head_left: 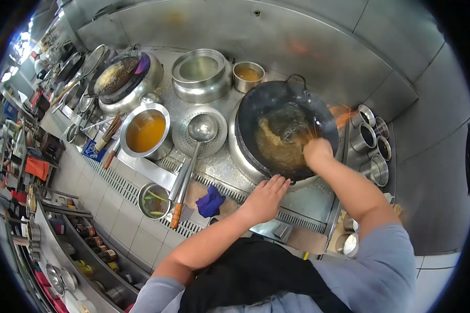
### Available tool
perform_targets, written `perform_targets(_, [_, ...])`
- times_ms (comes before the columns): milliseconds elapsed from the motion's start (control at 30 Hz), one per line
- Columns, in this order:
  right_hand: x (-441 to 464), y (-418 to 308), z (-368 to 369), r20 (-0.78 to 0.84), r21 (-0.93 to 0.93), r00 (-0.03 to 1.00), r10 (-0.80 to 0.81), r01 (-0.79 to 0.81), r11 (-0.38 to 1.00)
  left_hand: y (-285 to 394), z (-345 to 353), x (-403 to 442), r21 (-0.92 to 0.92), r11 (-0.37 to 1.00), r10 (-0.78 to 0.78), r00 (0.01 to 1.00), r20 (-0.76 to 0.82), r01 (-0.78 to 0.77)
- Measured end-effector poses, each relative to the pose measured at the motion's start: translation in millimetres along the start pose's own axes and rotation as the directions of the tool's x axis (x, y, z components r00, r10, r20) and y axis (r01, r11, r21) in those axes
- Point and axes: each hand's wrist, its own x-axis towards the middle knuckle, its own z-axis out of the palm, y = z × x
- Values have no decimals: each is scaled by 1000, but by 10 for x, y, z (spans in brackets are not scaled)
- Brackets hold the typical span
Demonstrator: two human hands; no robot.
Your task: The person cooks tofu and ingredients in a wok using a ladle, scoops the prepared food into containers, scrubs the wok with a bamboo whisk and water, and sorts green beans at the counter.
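While brown liquid [277, 148] is contained in the black wok [250, 112] beneath the right hand [318, 151], a blurred, bristled tool [311, 130] is gripped in that closed hand. At the wok's near rim, fingers of the left hand [265, 200] are extended; whether anything is clasped cannot be told. Left of that hand, a crumpled blue cloth [210, 201] and a wood-handled ladle [202, 128] are laid.

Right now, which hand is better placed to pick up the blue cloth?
Your left hand, I'd judge: it is at the near rim of the wok, clearly closer to the blue cloth. Your right hand is farther off, over the wok's inside.
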Motion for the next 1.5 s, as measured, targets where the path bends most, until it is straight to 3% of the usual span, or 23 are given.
perform_targets(67, [577,279,148,-229,39,972,58,-51,998,-13,-28,36,3,1000,-3,1000,-4,3])
perform_targets(100, [587,293,135,-237,33,970,61,-54,998,-2,-24,35,-9,1000,-7,1000,-6,7])
perform_targets(167, [492,167,175,-416,109,909,-13,65,992,-17,-50,14,-7,1000,-6,1000,-17,6])
perform_targets(200, [346,120,247,-409,115,913,-12,64,991,-10,-65,4,-11,1000,-4,1000,-8,4])
perform_targets(267, [-137,121,119,-169,-159,938,-303,277,948,-3,-90,8,6,1000,-23,999,-25,23])
perform_targets(333, [-235,351,155,-197,-184,942,-271,236,954,30,-97,33,27,999,-29,1000,10,29])
perform_targets(400, [176,582,108,-326,100,944,-61,99,990,4,-132,118,57,998,-26,999,22,25])
perform_targets(533, [521,251,-69,-231,437,970,72,37,899,-5,-148,82,-27,1000,1,998,67,1])
perform_targets(600, [241,37,-63,-294,361,954,-61,170,917,1,-116,59,-19,1000,-16,999,30,16])
perform_targets(633, [61,-53,-9,-308,236,942,-132,210,949,3,-111,55,-15,1000,-4,999,33,4])
perform_targets(667, [-315,-96,-192,-185,74,954,-236,253,965,5,-101,46,-18,1000,-5,999,33,6])
perform_targets(733, [-309,-101,145,-149,57,978,-145,155,986,4,-106,11,-22,1000,-20,999,46,21])
perform_targets(833, [281,292,-10,-216,238,975,54,-1,971,31,-146,41,-20,999,-33,998,61,34])
perform_targets(933, [521,163,-89,-251,479,959,135,2,878,22,-121,25,-1,1000,-29,998,64,29])
perform_targets(1067, [-170,-161,-77,-301,181,939,-166,227,957,16,-149,37,-1,999,-39,997,67,39])
perform_targets(1133, [-313,-209,86,-187,98,970,-156,177,979,7,-132,2,-31,999,-28,998,56,30])
perform_targets(1167, [-304,-111,25,-286,16,945,-158,169,985,9,-106,-10,-31,999,-28,999,23,28])
perform_targets(1200, [-21,16,3,-269,130,962,-52,90,987,25,-102,-32,-34,999,-29,999,30,30])
perform_targets(1267, [722,191,113,-394,367,902,175,-20,930,24,-122,10,-30,999,-44,998,48,46])
perform_targets(1300, [793,174,18,-320,431,929,188,-34,902,11,-98,5,-31,999,-36,999,38,37])
perform_targets(1400, [617,-230,-132,-410,345,912,24,131,930,51,-167,-3,-24,999,-48,998,44,49])
perform_targets(1467, [24,-311,-348,-364,118,906,-215,274,954,21,-141,11,-7,999,-36,998,43,37])
perform_targets(1500, [-257,-300,-465,-227,-6,910,-348,356,935,13,-132,9,-18,999,-26,999,37,26])
